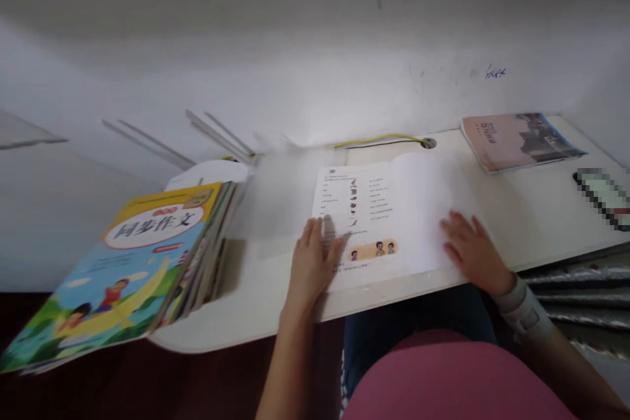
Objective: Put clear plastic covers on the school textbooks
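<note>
An open workbook (pixel 388 213) with printed text and small cartoon figures lies on the white desk (pixel 275 302) in front of me. My left hand (pixel 315 259) rests flat on the left page near its lower edge, fingers stretched out. Flat on the right page lies my right hand (pixel 470 249), fingers spread; a grey band wraps its wrist. A blurred white page (pixel 275 200) hangs to the left of the book, smeared by motion. Neither hand grips anything.
A stack of colourful children's books (pixel 142 262) sits at the desk's left end, overhanging its edge. A pink-covered book (pixel 516 138) lies at the back right, a dark phone (pixel 605 197) beside it. A yellow cable (pixel 378 140) runs to a desk hole. White wall behind.
</note>
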`<state>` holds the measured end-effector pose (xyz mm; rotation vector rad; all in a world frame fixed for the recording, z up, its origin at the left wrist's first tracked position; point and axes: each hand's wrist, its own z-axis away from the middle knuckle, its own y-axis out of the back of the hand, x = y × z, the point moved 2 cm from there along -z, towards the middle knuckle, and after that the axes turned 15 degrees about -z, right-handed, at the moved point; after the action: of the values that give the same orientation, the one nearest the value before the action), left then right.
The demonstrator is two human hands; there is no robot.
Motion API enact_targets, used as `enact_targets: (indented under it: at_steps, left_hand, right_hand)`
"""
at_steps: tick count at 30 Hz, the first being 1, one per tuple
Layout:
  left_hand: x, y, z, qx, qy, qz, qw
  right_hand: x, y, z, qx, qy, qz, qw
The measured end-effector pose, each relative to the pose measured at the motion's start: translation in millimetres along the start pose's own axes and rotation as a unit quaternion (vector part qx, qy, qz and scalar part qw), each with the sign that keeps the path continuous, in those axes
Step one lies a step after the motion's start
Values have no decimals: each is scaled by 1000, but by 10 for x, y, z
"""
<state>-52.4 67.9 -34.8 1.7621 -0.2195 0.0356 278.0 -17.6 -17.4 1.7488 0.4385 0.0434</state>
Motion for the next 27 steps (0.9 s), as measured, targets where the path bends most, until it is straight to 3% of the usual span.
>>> enact_targets:
  at_steps: [3,5,11,27]
  left_hand:
    - [-49,45,-14,14,38,42,998]
    - [-76,83,-32,-12,61,42,997]
    - [-34,191,-72,-85,75,-37,993]
    - [86,187,-22,-71,59,-107,990]
  right_hand:
    - [-305,-85,-99,-13,6,-28,1000]
    - [-366,-123,-117,-11,-13,-37,999]
    - [-289,-106,-82,-26,-23,-68,997]
    - [-208,-100,-68,-23,-36,-55,998]
